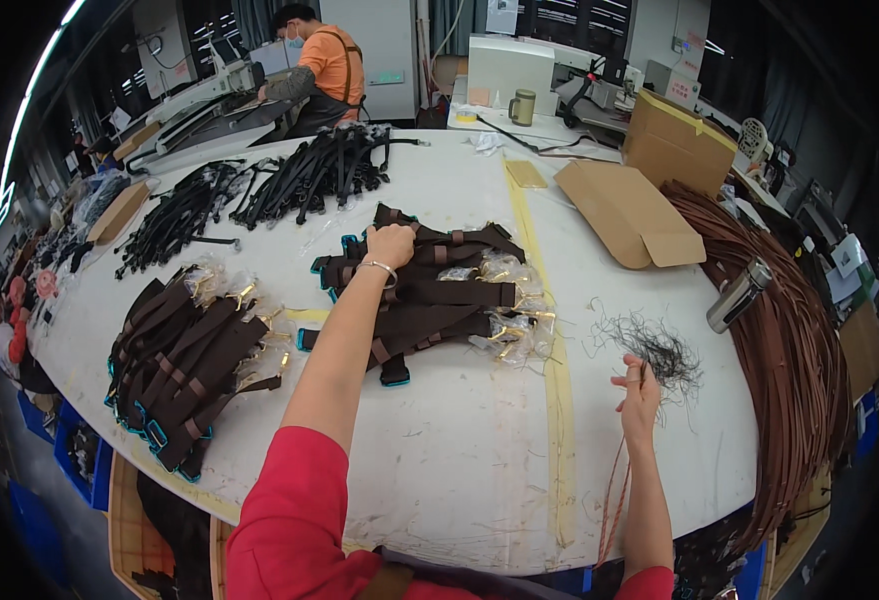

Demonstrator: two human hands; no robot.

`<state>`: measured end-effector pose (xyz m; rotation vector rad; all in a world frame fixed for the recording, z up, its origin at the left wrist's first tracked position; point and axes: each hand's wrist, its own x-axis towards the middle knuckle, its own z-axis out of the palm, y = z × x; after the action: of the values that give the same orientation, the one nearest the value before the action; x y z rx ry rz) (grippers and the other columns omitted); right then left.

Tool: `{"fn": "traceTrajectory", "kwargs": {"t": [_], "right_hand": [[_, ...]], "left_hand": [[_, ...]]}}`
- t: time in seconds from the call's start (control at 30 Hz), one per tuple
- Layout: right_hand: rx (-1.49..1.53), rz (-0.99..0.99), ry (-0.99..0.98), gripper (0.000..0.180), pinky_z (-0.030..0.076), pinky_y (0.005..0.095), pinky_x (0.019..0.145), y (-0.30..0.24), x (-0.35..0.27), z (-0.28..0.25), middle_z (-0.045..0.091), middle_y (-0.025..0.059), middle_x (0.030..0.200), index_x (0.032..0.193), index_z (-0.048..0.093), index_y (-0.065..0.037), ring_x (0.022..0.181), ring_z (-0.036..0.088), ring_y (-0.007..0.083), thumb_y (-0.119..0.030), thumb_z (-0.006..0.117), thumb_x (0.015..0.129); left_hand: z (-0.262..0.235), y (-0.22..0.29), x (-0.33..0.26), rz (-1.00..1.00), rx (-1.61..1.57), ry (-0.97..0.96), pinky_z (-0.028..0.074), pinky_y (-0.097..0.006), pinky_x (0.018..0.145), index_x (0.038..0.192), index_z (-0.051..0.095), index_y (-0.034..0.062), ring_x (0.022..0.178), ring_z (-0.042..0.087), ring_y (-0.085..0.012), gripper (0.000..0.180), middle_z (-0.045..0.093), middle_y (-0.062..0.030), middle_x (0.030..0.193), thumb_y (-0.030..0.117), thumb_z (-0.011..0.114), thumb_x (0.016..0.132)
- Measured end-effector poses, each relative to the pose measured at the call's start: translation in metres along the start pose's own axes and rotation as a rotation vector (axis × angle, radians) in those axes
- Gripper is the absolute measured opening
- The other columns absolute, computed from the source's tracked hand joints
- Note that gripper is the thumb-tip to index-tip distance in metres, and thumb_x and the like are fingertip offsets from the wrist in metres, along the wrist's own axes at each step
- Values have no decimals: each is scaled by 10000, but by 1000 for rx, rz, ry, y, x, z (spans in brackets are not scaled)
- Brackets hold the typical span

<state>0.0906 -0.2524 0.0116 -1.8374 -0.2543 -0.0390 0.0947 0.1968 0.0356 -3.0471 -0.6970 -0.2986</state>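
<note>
My left hand (390, 243) reaches far forward and rests closed on a pile of dark brown straps (439, 295) with teal edges and wrapped gold buckles, in the middle of the white table (459, 470). A bracelet circles that wrist. My right hand (640, 385) is raised at the right and pinches thin brown cords (614, 500) that hang down toward the table's front edge. Just beyond its fingers lies a tangle of dark thread scraps (659, 350).
A second pile of brown straps (194, 365) lies at the left. Black straps (309, 175) are heaped at the back. An open cardboard box (649, 195), a metal flask (739, 295) and a long bundle of brown cords (789, 330) fill the right. A person in orange sits at a far sewing machine.
</note>
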Motion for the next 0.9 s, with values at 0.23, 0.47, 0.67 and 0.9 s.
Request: {"fn": "traceTrajectory", "kwargs": {"t": [0.23, 0.47, 0.67, 0.9], "right_hand": [[575, 318, -320, 316, 309, 181, 341, -40, -9, 59, 622, 158, 817, 1120, 485, 46, 615, 643, 172, -112, 546, 854], [710, 188, -238, 710, 255, 191, 295, -57, 11, 142, 625, 153, 833, 1368, 225, -58, 472, 601, 165, -56, 606, 769], [736, 63, -36, 696, 268, 200, 314, -72, 24, 155, 579, 75, 686, 1365, 243, -82, 359, 427, 85, -96, 625, 783], [152, -329, 102, 183, 297, 233, 468, -64, 6, 80, 409, 4, 507, 836, 618, 15, 503, 357, 56, -164, 614, 801]], "left_hand": [[-90, 39, -24, 399, 193, 388, 446, -390, 629, 693, 603, 39, 608, 622, -283, 58, 618, -144, 639, 68, 553, 702], [-182, 103, -80, 674, 231, 542, 447, -354, 490, 654, 569, 35, 573, 618, -268, 60, 593, -120, 587, 64, 541, 698], [-230, 110, -144, 685, 198, 499, 419, -341, 505, 760, 558, 25, 565, 583, -252, 46, 587, -99, 628, 38, 561, 716], [-209, 57, -204, 664, -26, 504, 397, -345, 513, 795, 566, 34, 548, 545, -255, 46, 554, -98, 604, 77, 565, 780]]}}
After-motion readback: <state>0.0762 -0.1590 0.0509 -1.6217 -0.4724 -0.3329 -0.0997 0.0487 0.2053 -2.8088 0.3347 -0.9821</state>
